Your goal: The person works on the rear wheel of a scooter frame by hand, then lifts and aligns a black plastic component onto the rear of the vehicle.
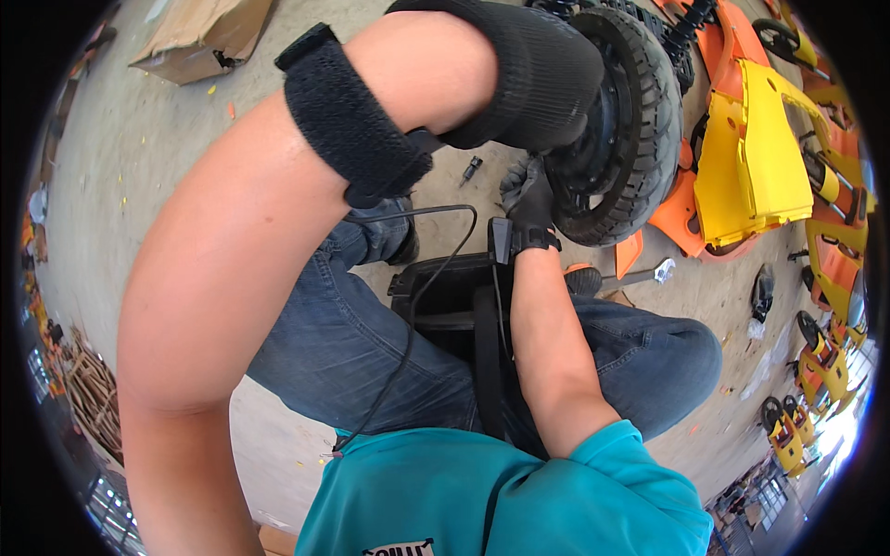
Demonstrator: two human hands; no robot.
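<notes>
A black wheel with a chunky knobbed tire (646, 139) stands in front of me at the top. My left arm reaches up across the view; my left hand (552, 83), in a black knit glove, is at the wheel's left side, its fingers hidden behind the cuff. Lower down, my right hand (530, 196), gloved in black and grey, is beside the wheel's lower left edge. Its fingers look curled in, and what they hold cannot be made out. A small dark metal piece (472, 170) lies on the floor to the left of that hand.
A wrench (640, 276) lies on the floor by my right knee. Yellow (756, 157) and orange body panels (681, 218) stand right of the wheel. Several yellow-orange vehicles (825, 357) line the far right. A cardboard box (199, 37) sits upper left. A cable (413, 320) hangs across my lap.
</notes>
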